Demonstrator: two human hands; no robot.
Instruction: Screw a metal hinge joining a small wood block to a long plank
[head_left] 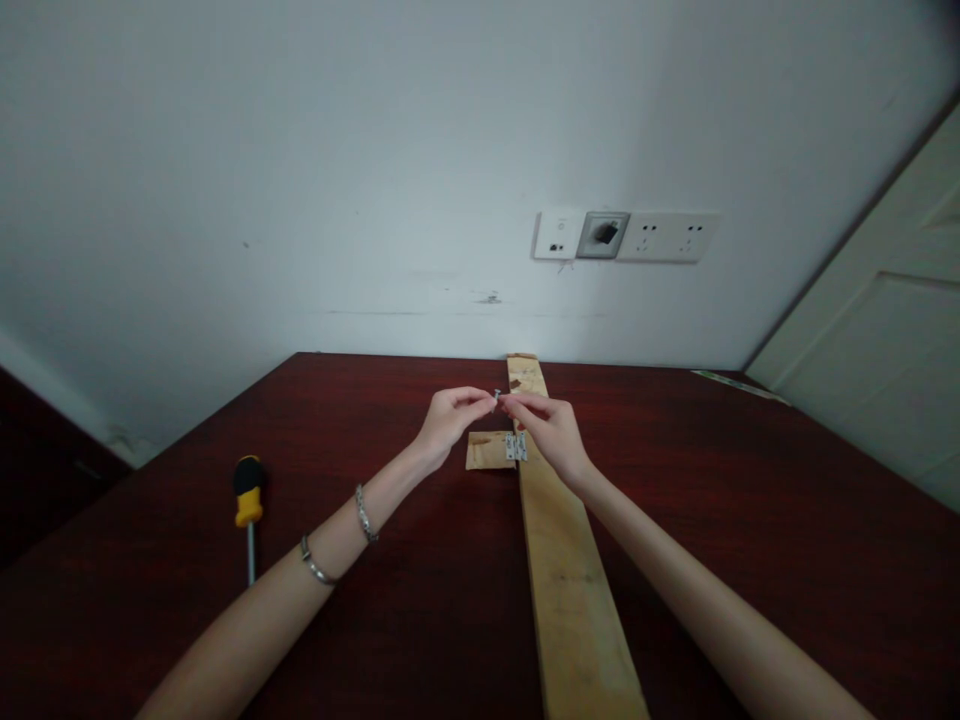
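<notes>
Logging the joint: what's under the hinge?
Under the hinge: the short wooden piece at left, the long wooden plank at right. Wood directly beneath its leaves is hidden.

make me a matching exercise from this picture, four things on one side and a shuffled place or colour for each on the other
1. Screwdriver
2. Small screw-like piece
3. Hinge
4. Long board

A. On the short wood piece and the board beside it
B. Stretching toward the wall
C. Yellow and black handle
D. Between the left and right hands

Pairs: 1-C, 2-D, 3-A, 4-B
</notes>
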